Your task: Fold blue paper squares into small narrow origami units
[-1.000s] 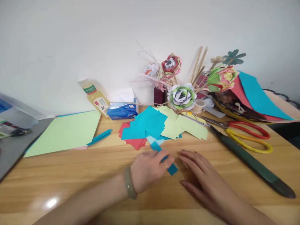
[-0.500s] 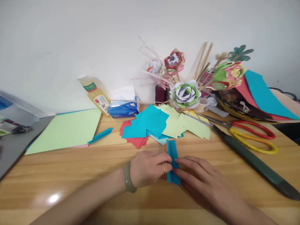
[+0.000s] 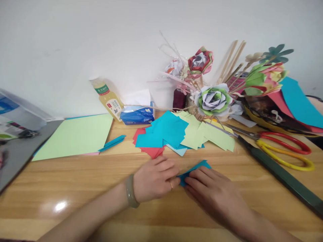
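A folded strip of blue paper (image 3: pixel 204 164) lies aslant close to the wooden tabletop, its far end pointing up and to the right. My left hand (image 3: pixel 156 178), with a ring and a bangle, pinches the strip's left end with bent fingers. Across the middle and right part of the strip, the fingers of my right hand (image 3: pixel 214 190) are bent over it, hiding much of it. Just beyond my hands lie loose blue paper squares (image 3: pixel 174 127), red squares (image 3: pixel 152 152) and pale green squares (image 3: pixel 194 136). Another folded blue strip (image 3: pixel 112 143) rests farther left.
Large green sheets (image 3: pixel 75 136) lie left. Behind stand a drink bottle (image 3: pixel 108 99), a tissue pack (image 3: pixel 137 115) and paper flowers (image 3: pixel 213 101). Red-and-yellow-handled scissors (image 3: pixel 285 143) and a long dark green tool (image 3: pixel 277 171) lie right, near a basket (image 3: pixel 267 116) with coloured paper.
The blue strip has turned from nearly upright in view to a slant rising rightward. My right hand's fingers now reach over it, and my left hand has moved slightly left. The view has shifted.
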`<control>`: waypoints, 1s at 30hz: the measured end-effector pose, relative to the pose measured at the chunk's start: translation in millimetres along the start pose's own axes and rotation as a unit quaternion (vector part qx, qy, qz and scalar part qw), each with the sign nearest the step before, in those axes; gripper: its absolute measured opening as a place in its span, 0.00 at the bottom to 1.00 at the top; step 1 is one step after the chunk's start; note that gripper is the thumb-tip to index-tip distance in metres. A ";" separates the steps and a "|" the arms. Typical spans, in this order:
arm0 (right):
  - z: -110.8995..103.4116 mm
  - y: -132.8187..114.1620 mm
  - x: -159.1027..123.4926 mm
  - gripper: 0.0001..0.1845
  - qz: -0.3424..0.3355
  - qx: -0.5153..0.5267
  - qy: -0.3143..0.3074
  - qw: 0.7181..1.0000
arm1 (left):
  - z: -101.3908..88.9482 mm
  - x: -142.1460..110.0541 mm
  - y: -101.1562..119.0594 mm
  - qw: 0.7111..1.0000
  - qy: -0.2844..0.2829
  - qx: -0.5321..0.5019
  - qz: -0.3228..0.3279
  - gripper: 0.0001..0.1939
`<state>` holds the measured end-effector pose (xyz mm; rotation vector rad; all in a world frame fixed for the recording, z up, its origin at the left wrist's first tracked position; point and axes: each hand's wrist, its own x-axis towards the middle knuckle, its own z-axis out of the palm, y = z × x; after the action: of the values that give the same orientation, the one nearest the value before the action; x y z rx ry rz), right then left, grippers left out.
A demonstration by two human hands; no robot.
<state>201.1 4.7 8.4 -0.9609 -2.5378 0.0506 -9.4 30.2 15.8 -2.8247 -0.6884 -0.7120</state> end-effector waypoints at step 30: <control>12.4 0.5 9.0 0.06 0.167 0.149 -0.001 0.975 | -4.5 -11.5 1.6 0.999 -0.034 -0.011 0.014 0.17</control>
<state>190.4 12.2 0.4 -1.2460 -2.2561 0.5155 -19.6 23.1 14.2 -2.8847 -0.6531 -0.6256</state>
